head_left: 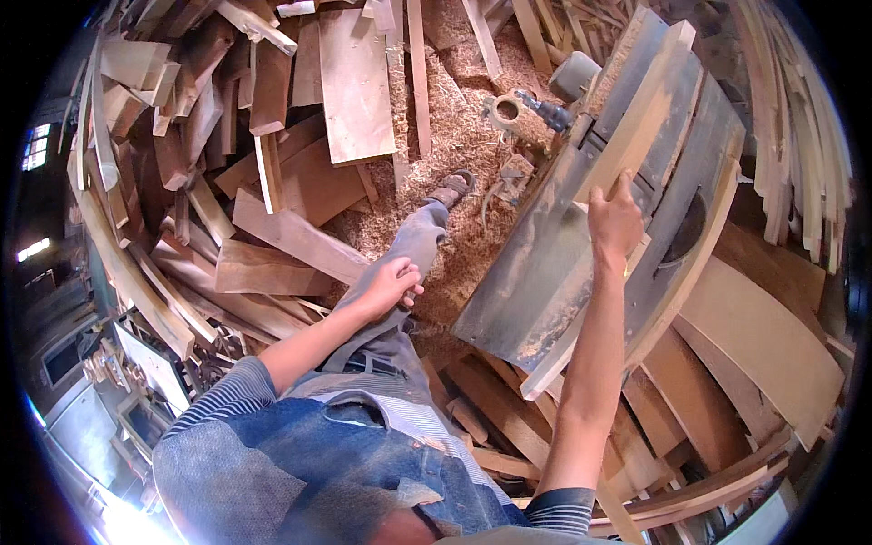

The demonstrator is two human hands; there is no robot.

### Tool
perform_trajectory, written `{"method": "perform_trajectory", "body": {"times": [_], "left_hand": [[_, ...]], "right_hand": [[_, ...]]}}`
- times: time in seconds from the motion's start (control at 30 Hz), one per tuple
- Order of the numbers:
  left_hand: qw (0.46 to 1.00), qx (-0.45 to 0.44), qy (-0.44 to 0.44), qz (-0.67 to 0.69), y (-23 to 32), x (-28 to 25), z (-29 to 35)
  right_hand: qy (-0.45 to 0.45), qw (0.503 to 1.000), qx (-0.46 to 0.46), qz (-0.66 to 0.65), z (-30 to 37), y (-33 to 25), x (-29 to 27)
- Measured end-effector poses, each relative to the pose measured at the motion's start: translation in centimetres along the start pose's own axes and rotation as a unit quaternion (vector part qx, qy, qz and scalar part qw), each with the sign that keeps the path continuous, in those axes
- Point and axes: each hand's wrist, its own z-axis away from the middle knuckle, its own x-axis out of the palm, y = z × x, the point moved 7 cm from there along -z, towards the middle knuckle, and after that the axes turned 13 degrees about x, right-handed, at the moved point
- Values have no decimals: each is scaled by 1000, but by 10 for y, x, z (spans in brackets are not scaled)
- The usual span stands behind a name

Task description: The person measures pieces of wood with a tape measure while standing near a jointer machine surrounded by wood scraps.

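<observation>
My right hand point(616, 221) is at the near end of a long pale wooden board point(636, 113). Its thumb and fingers rest around that end, with the forefinger stretched along the wood; the palm side is hidden. The board lies lengthwise on the grey metal bed point(527, 282) of a woodworking machine. Over my thigh, away from the machine, hangs my left hand point(391, 287), its fingers curled in loosely with nothing visible in them.
Wood shavings point(445, 100) cover the floor around my sandalled foot point(451, 188). Stacked planks point(350, 100) and offcuts crowd the left. More boards point(758, 336) lean beyond the machine, and long strips point(790, 127) stand at far right. Metal fittings point(509, 109) protrude beside the bed.
</observation>
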Motion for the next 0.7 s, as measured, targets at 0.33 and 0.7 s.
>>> {"method": "perform_trajectory", "body": {"times": [0.33, 0.7], "left_hand": [[1000, -14, 9, 15, 8, -5, -19], [994, 35, -98, -15, 51, 20, -34]], "right_hand": [[16, 1000, -1, 2, -102, -17, 1], [-7, 999, -31, -16, -143, -3, -8]]}}
